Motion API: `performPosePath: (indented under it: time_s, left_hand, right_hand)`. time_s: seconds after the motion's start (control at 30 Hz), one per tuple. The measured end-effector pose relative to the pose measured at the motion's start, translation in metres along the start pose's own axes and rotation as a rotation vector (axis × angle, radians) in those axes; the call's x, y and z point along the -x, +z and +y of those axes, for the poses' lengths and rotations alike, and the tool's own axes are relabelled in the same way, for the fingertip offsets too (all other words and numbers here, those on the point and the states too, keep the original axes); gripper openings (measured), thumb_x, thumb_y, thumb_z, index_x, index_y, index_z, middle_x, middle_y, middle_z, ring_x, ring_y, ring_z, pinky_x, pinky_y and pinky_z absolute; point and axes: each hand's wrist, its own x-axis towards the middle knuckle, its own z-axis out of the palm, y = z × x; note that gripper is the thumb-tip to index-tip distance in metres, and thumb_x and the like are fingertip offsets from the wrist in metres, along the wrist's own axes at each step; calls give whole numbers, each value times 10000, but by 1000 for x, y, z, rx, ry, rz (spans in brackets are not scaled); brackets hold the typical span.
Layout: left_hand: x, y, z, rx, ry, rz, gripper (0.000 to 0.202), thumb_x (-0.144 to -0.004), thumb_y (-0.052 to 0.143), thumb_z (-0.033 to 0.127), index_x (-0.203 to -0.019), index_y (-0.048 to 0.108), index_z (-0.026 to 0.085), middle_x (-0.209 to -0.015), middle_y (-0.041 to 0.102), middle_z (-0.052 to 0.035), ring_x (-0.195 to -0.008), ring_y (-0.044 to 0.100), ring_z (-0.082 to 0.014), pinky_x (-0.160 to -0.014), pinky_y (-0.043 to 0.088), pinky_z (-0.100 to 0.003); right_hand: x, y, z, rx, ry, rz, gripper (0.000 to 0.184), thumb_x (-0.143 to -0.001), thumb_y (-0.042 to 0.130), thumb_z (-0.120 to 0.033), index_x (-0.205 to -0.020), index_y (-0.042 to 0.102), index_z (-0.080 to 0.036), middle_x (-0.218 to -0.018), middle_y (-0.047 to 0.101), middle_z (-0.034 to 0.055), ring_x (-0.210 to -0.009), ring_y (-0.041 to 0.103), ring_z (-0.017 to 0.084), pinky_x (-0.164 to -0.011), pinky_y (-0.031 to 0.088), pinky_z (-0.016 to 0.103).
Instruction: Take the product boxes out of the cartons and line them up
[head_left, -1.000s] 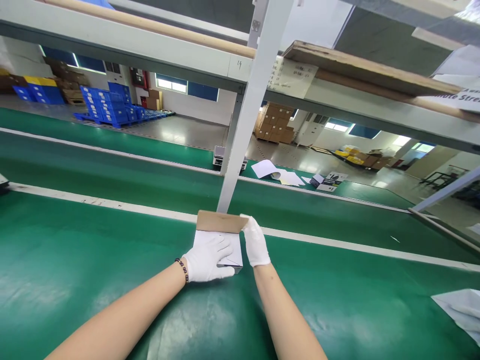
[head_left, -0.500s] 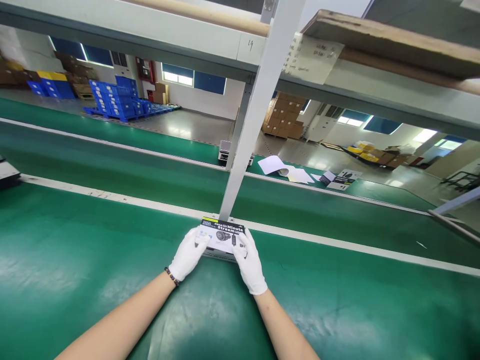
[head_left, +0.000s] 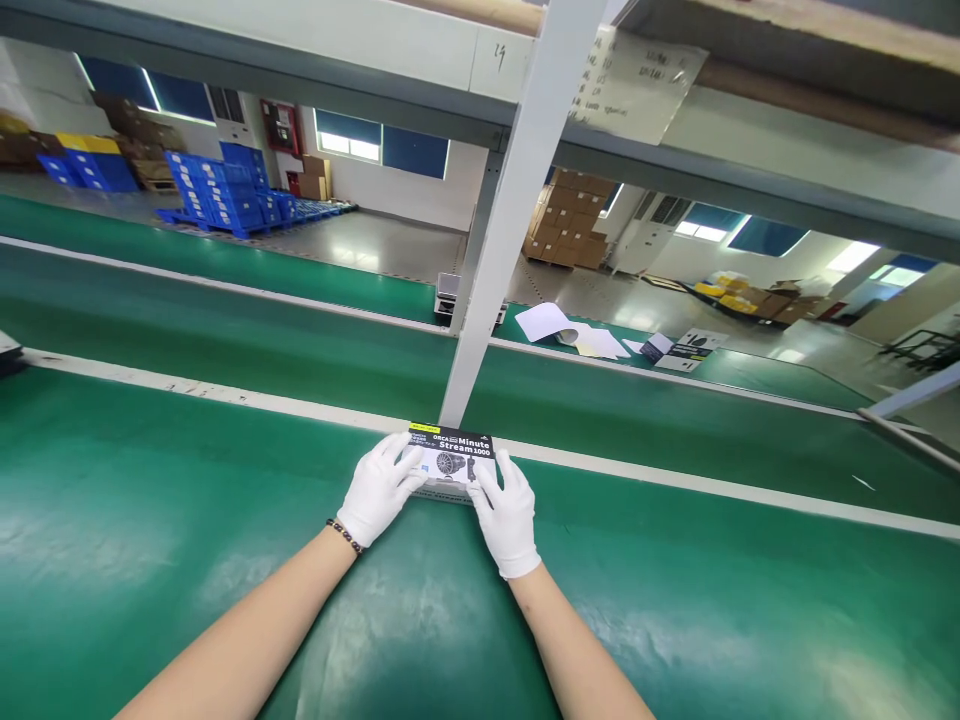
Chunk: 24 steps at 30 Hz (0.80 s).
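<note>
Nearest to me, my 2 bare forearms run forward over the green mat (head_left: 187,600); a dark bead bracelet (head_left: 345,535) sits at the left wrist, and both hands wear white gloves. My left hand (head_left: 379,490) lies on the near left corner of the printed box (head_left: 455,458), fingers stretched out and slightly parted, resting on its top face rather than wrapped round it; my right hand (head_left: 510,510) lies palm down on the near right part of the same face, fingers likewise extended and spread. Neither hand is closed about the box; whether the thumbs catch its sides I cannot tell. The box lies flat on the mat, black and white print uppermost, its far edge at the pale strip (head_left: 675,480) that crosses the bench, just at the foot of the white upright post (head_left: 510,230). Beyond the strip runs 1 further green lane (head_left: 225,330); past it, on the far bench, lie loose white sheets (head_left: 551,322) and a flat printed carton (head_left: 682,350), well apart from the box. On the floor behind stand blue crates (head_left: 217,195) to the left and stacked brown cartons (head_left: 570,225) right of the post. Overhead, a handwritten sheet (head_left: 634,85) hangs from the shelf beam (head_left: 300,40).
</note>
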Motion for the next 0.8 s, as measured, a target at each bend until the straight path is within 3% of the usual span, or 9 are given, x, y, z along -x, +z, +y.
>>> performPosePath:
  time_s: [0.13,0.3,0.37,0.47,0.57,0.63,0.7,0.8]
  left_hand:
    - [4,6,-2,133,-22,-41,370,-979,394,382,-1122,670,182,-1349,566,-117,-1340,422,-312,-1145,322,-515]
    - [4,28,8,531,-487,38,402,-961,410,397,-1230,618,182,-1472,465,-91,-1369,419,-243,-1155,340,-397]
    - [0,33,12,639,-578,68,466,-933,459,368,-1349,519,166,-1471,464,-115,-1349,448,-249,-1142,358,-406]
    - [-4,33,13,732,-545,56,567,-917,476,323,-1446,385,141,-1458,472,-142,-1318,483,-257,-1137,362,-438]
    - [-5,31,12,745,-513,68,521,-909,478,290,-1408,432,151,-1461,470,-134,-1339,459,-262,-1146,349,-445]
    - [-4,32,10,752,-519,78,519,-906,478,281,-1410,429,166,-1463,468,-126,-1341,456,-258,-1141,357,-444]
    - [-3,35,8,750,-519,81,532,-905,479,283,-1420,416,169,-1470,458,-128,-1339,458,-257,-1134,368,-442]
    - [-2,40,5,717,-545,87,542,-883,505,282,-1405,435,152,-1471,449,-151,-1341,453,-280,-1139,352,-470]
  right_hand:
    - [0,-1,1,12,-132,-107,322,-919,519,-257,-1208,654,-212,-1260,642,117,-1232,528,300,-1038,424,514]
    - [2,-1,3,21,-151,-132,359,-902,471,-191,-1217,641,-202,-1318,613,109,-1277,512,267,-1114,335,522]
    - [-5,-5,-2,11,-110,-134,347,-911,432,-203,-1158,675,-212,-1256,656,93,-1219,562,255,-1111,339,505]
    - [-26,-10,-21,-4,64,-200,385,-953,351,-259,-1025,728,-233,-1040,740,64,-981,674,227,-946,478,403]
    - [-51,-13,-46,9,183,-382,311,-913,501,-438,-843,744,-256,-838,747,38,-785,686,227,-729,505,329]
    - [-60,-14,-59,39,162,-490,267,-759,701,-515,-787,729,-251,-776,732,32,-723,670,236,-650,480,311]
    - [-62,-14,-67,91,94,-536,307,-644,804,-491,-789,717,-235,-760,720,40,-700,654,240,-610,456,304]
    - [-55,-13,-72,179,-21,-536,168,-744,738,-376,-732,704,-212,-746,709,69,-721,643,246,-658,452,327]
